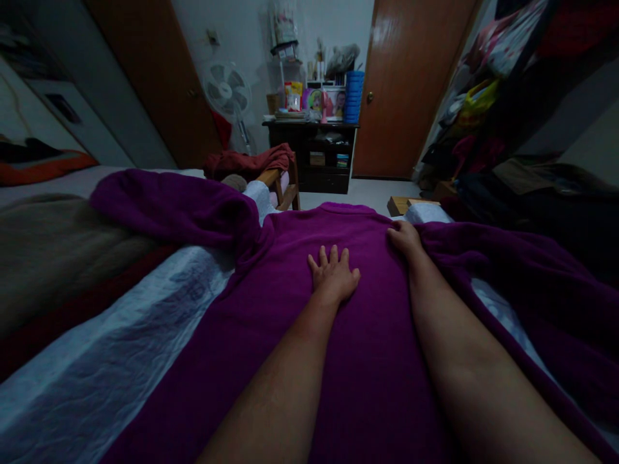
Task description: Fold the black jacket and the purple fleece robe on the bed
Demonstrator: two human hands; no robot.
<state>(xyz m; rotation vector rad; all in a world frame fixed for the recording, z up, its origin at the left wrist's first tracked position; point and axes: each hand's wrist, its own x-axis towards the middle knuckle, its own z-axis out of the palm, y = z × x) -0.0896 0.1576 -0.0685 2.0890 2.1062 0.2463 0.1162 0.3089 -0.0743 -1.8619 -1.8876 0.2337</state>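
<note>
A purple long-sleeved garment point(372, 335) lies spread out with its collar point(348, 207) pointing away from me. My left hand point(334, 274) rests flat on its upper middle, fingers spread apart. At the right shoulder, my right hand point(405, 237) is closed, its fingers curled on the cloth near the sleeve seam. The left sleeve point(178, 203) stretches out to the left, partly bunched near the shoulder. Off to the right lies the other sleeve point(527, 264), loosely creased. Beneath the garment is a light blue patterned bedspread point(159, 316).
A brownish blanket point(58, 245) is heaped at the left. Beyond the bed's far edge are a wooden chair point(289, 187) with a reddish cloth point(251, 161), a white fan point(227, 90) and a dark cabinet point(309, 154). Clothes point(512, 45) hang at the right.
</note>
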